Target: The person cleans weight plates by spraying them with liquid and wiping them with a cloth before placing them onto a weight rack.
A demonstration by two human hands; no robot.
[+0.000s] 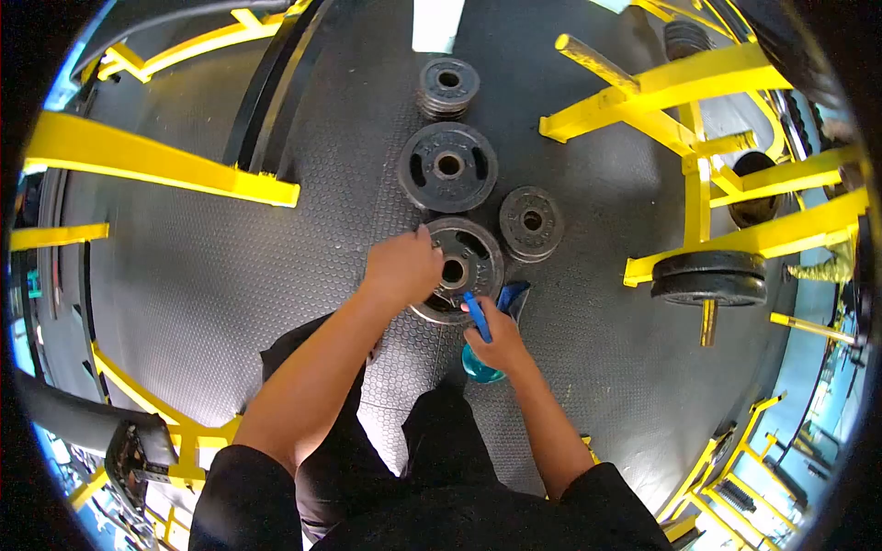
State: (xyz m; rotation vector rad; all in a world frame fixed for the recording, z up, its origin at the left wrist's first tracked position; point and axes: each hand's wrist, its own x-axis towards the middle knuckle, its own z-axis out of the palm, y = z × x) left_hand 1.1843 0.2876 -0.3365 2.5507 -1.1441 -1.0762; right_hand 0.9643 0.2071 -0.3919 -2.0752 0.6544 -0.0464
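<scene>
On the dark rubber floor, a large round weight plate (pixel 473 245) lies nearest to me. My left hand (pixel 404 266) rests at its left edge, with fingers curled over the rim. In my right hand (pixel 499 340) is a blue brush-like tool (pixel 477 317), its end over the plate's lower right part. A teal round object (pixel 480 369) sits below that hand, partly hidden by it. Dark blue material (pixel 514 296) shows just to the right of the plate. Another large plate (pixel 447 195) lies directly beyond, and a smaller plate (pixel 531 223) is to the right.
A stack of small plates (pixel 447 84) stands farther ahead. Yellow frames rise at left (pixel 165 165) and right (pixel 661 92). Black plates (pixel 708 277) hang on a yellow rack at the right. A black padded bench (pixel 92 413) is at lower left.
</scene>
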